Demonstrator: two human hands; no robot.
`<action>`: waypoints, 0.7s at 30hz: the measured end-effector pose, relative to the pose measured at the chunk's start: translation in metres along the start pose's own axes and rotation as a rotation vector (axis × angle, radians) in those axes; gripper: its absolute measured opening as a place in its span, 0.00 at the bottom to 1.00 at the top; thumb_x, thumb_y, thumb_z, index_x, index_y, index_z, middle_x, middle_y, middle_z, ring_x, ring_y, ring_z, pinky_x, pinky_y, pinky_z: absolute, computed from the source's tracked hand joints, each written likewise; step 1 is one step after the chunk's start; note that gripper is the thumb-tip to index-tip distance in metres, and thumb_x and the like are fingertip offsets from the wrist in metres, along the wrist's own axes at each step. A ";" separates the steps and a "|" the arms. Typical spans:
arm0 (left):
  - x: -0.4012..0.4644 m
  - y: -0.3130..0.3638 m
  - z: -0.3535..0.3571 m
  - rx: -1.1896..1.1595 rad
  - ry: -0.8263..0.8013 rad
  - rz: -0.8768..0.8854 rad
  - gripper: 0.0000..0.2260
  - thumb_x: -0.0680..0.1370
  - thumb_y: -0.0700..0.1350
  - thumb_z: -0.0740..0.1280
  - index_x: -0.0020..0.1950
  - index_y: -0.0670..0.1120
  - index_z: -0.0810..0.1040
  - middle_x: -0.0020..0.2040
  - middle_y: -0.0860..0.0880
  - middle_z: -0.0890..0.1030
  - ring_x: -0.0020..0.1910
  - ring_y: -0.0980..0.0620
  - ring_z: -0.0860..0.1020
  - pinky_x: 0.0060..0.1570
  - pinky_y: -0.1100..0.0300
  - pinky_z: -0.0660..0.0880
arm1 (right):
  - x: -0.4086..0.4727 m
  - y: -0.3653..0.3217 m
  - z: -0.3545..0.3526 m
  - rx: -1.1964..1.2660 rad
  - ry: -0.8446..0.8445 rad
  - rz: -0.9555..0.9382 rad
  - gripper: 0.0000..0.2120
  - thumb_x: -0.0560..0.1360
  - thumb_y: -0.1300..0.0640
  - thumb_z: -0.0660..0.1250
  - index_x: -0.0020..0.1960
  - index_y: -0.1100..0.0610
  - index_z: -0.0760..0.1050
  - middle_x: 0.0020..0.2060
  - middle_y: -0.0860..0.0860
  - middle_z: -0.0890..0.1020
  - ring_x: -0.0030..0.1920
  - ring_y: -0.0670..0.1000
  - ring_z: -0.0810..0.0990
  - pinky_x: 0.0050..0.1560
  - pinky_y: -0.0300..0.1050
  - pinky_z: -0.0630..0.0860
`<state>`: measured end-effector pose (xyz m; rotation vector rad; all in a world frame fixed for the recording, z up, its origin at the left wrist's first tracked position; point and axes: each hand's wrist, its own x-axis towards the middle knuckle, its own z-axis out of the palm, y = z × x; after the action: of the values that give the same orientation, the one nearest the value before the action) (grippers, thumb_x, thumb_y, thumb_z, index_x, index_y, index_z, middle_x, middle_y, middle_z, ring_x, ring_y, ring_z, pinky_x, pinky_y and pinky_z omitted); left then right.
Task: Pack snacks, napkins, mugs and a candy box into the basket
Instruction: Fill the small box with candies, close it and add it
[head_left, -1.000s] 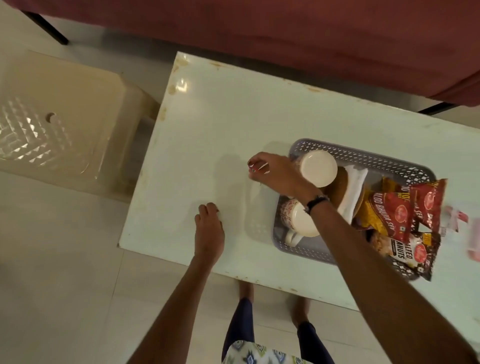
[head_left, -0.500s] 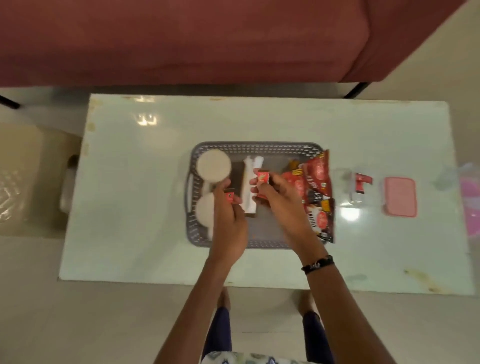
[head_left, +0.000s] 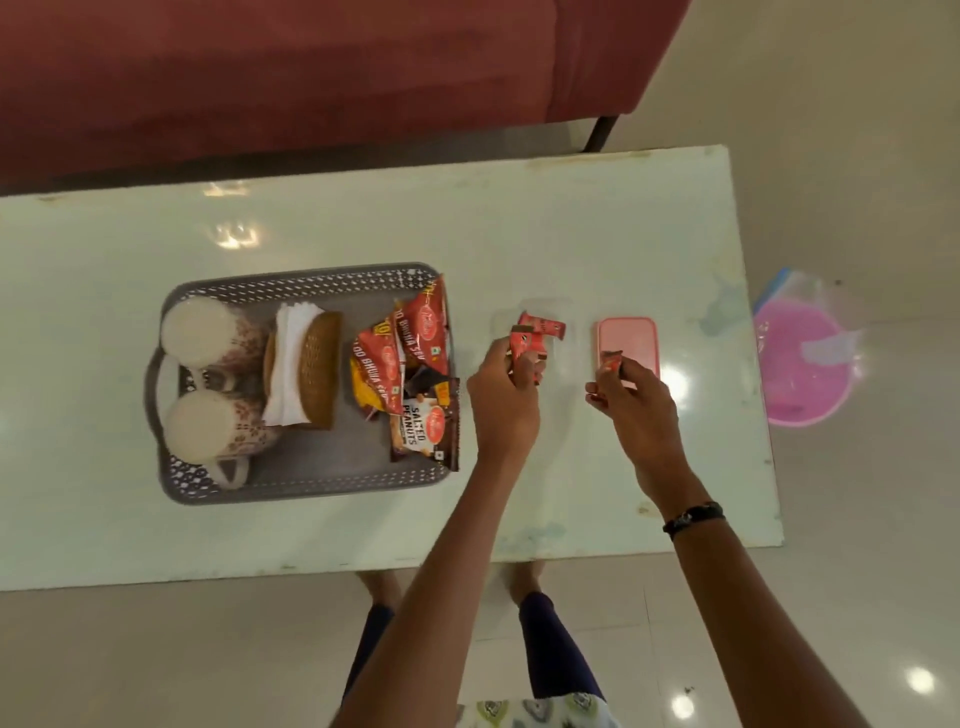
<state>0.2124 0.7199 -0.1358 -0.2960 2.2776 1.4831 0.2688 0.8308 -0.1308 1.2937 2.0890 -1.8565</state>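
Observation:
A grey perforated basket sits on the white table. It holds two white patterned mugs on their sides, white napkins in a woven holder, and red snack packets. Right of the basket stands a clear candy box with a red candy in it. My left hand holds a small red candy over the box's near edge. My right hand pinches another wrapped candy in front of the pink lid.
A dark red sofa runs along the table's far side. A pink plastic bowl lies on the floor past the table's right end. My feet show under the near edge.
Both hands have moved right, from over the basket to the candy box and pink lid, each carrying a small red candy. The view has swung right too.

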 end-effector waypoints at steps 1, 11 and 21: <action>0.003 0.001 0.004 0.028 0.008 -0.004 0.09 0.78 0.44 0.62 0.54 0.41 0.77 0.45 0.42 0.84 0.42 0.48 0.83 0.46 0.49 0.80 | 0.003 0.002 -0.002 -0.009 -0.002 0.004 0.08 0.79 0.60 0.61 0.50 0.63 0.77 0.46 0.53 0.79 0.43 0.49 0.80 0.53 0.44 0.80; -0.003 -0.017 0.006 -0.063 -0.043 -0.177 0.12 0.78 0.40 0.62 0.61 0.41 0.74 0.57 0.44 0.80 0.53 0.50 0.79 0.53 0.52 0.79 | 0.027 -0.006 0.021 -0.299 -0.030 -0.220 0.11 0.79 0.56 0.61 0.57 0.59 0.77 0.49 0.58 0.77 0.46 0.54 0.81 0.53 0.51 0.79; 0.001 -0.014 0.007 0.094 0.016 -0.023 0.10 0.78 0.38 0.61 0.57 0.44 0.76 0.52 0.48 0.80 0.50 0.53 0.78 0.51 0.59 0.77 | 0.040 0.031 -0.013 -0.547 0.252 -0.112 0.23 0.76 0.57 0.64 0.69 0.61 0.65 0.64 0.59 0.72 0.61 0.59 0.73 0.58 0.50 0.73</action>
<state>0.2184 0.7208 -0.1501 -0.3068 2.3406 1.3623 0.2681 0.8611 -0.1739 1.3281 2.5839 -1.0557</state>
